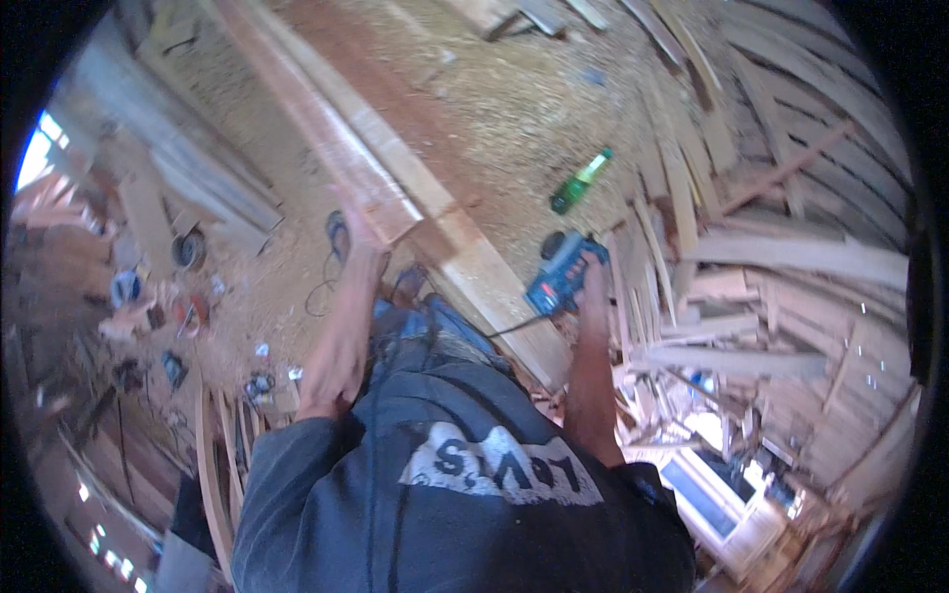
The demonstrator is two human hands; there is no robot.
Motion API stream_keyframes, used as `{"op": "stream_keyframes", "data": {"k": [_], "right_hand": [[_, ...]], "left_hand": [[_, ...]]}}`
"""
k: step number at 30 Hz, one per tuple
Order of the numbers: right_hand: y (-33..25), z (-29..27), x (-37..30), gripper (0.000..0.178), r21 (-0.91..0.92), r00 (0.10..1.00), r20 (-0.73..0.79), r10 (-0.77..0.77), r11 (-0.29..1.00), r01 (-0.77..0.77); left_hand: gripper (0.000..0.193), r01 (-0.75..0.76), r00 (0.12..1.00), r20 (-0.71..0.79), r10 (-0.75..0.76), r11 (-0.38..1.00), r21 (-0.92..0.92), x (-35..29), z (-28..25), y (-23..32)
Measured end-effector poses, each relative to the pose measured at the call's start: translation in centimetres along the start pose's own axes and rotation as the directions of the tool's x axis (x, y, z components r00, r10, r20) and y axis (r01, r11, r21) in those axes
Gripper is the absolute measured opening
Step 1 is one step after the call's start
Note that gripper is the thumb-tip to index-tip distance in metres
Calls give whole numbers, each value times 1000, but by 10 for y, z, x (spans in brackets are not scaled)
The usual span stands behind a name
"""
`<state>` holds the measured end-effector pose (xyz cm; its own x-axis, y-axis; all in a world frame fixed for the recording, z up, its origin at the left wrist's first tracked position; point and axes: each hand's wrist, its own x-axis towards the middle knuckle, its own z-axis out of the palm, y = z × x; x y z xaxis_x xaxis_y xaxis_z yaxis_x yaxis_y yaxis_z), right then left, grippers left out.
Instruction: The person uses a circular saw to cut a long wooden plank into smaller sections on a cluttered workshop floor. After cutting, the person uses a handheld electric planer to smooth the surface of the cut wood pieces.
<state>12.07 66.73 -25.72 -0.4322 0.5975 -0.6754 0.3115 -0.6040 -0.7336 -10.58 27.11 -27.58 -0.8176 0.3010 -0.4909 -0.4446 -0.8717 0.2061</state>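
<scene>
A long wooden plank (331,133) runs away from me toward the upper left. My left hand (366,227) grips its near end at the left edge, with the fingers slightly blurred. Beside it on the right lies a second long, pale timber beam (484,272), reaching back close to my body. My right hand (591,265) is closed around the handle of a blue electric hand planer (557,287), held at the right side of that beam. A dark cord trails from the planer across the beam toward my waist.
Wood shavings cover the ground (494,99). A green bottle (580,184) lies beyond the planer. Piled offcuts and boards (732,361) crowd the right side, with a white framed panel (707,499) at lower right. Stacked grey planks (188,148) and scattered items are at left.
</scene>
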Motion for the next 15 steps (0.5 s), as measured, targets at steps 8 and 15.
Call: {"op": "stream_keyframes", "data": {"k": [8,15], "right_hand": [[-2,51,-7,7,-2,989,-96,-111,994,111],[3,71,-6,19,-243,986,-125,-109,967,76]], "left_hand": [[69,157,942,324,-88,969,-192,15,-38,8],[83,48,984,174,-47,999,-3,3,-24,11]]}}
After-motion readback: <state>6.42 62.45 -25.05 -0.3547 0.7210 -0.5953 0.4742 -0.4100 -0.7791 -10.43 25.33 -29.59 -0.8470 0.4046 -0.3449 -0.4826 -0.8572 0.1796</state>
